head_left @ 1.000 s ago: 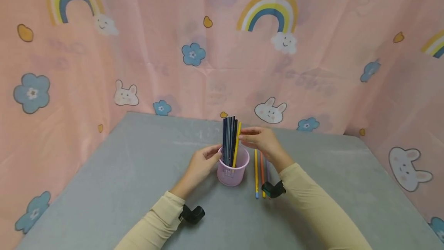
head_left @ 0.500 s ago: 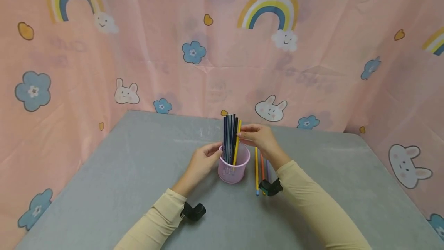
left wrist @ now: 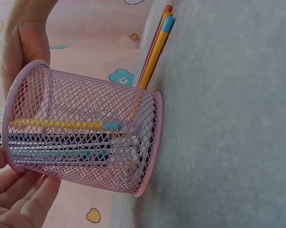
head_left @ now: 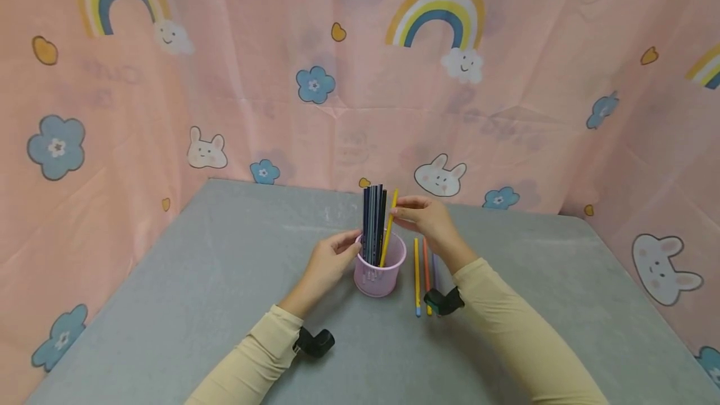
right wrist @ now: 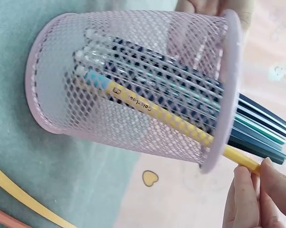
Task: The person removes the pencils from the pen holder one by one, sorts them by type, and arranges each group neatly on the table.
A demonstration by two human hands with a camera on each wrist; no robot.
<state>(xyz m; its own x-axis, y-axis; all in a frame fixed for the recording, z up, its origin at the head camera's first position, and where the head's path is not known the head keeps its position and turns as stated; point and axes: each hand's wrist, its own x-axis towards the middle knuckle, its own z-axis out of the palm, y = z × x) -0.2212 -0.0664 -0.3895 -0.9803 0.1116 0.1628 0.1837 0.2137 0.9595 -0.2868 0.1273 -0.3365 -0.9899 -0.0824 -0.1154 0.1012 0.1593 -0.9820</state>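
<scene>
A pink mesh pencil cup (head_left: 375, 284) stands upright on the grey table. My left hand (head_left: 327, 265) grips its rim from the left, thumb and fingers on either side. Inside, several dark pencils (head_left: 372, 217) lean together against the left side. My right hand (head_left: 432, 222) pinches a yellow pencil (right wrist: 147, 108) between thumb and fingers near its upper end. That pencil slants to the right beside the dark bundle; its blue-banded lower end shows through the mesh, inside the cup.
Right of the cup, a yellow pencil (head_left: 417, 274), an orange pencil (head_left: 427, 264) and a purple pencil (head_left: 435, 270) lie side by side on the table (head_left: 225, 286), partly under my right wrist. A pink patterned curtain (head_left: 360, 105) hangs behind the table's far edge.
The yellow pencil in my right hand has tilted to the right, its top moving away from the dark pencils. My left hand keeps its place on the cup rim.
</scene>
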